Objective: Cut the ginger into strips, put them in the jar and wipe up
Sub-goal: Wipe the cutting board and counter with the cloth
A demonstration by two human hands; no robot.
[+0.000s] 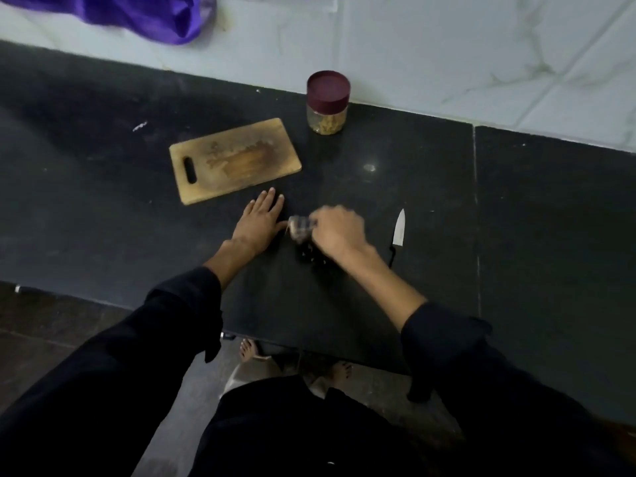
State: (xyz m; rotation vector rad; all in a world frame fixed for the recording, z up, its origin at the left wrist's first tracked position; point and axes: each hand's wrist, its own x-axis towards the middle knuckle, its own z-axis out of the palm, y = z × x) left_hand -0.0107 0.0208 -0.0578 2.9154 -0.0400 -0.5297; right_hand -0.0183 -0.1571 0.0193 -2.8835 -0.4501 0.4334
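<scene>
Purple cloth far up-left of both hands, on pale floor/wall, well apart from work area.

Board just beyond left hand, bare of ginger, stained only. Stiff, light wood w/ handle slot at its left end; best taken by that slot or a long edge.

Left hand flat on counter, fingers straight & spread, holding nothing; fingertips near board's near edge, not clearly touching.

Rag between the hands, bunched in right hand, fingers curled round it; blurred, so prob. mid-wipe. Soft, limp, light; needs a bunched fistful & downward press to scrub, no care for breakage. Dark patch just below it on counter, can't tell if wet mark or more cloth.

Jar well beyond right hand, near back edge of counter, maroon lid on, yellowish strips inside = ginger already in. Looks like clear plastic or glass, smooth-sided; grab round body, not lid.

Knife just right of right hand, lying flat, tip pointing away. Sharp, stiff; take by dark handle nearest body only.

Judged: cutting & filling done, wipe-up step in hand.
</scene>
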